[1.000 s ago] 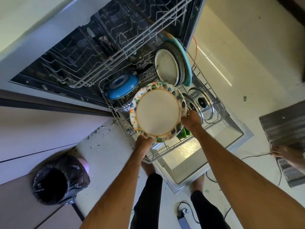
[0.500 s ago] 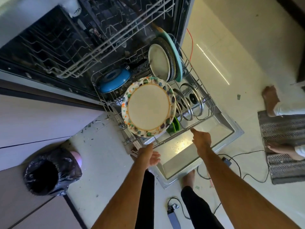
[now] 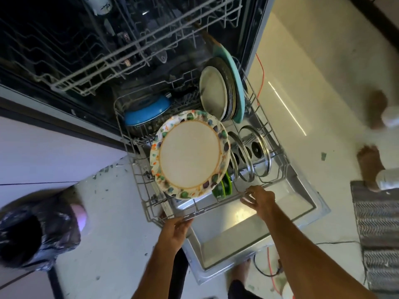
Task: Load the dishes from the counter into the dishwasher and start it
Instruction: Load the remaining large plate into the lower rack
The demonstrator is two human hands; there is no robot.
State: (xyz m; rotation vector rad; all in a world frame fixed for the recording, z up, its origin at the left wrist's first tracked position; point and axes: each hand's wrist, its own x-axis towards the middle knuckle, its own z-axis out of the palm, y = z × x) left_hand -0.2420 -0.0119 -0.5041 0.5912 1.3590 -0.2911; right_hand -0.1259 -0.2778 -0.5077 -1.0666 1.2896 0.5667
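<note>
Two hands are on the front rail of the grey wire lower rack (image 3: 216, 207), which I see pulled out over the open steel dishwasher door (image 3: 248, 236). The left hand (image 3: 174, 231) curls its fingers round the rail near the left corner; the right hand (image 3: 260, 199) hooks its fingers over it further right. In the rack a large round plate with a mottled floral rim (image 3: 190, 156) stands tilted on edge, touching a green dish (image 3: 223, 188) at its lower right. Behind it lie a blue round pan (image 3: 149, 111) and a row of upright pale plates (image 3: 212, 93) backed by a teal one (image 3: 237, 83); glass lids (image 3: 257, 156) stand at the right. High in the tub a white container (image 3: 101, 5) carries dark script (too blurred on my feed to read). A black bin bag (image 3: 32, 229) sits on the floor at left.
</note>
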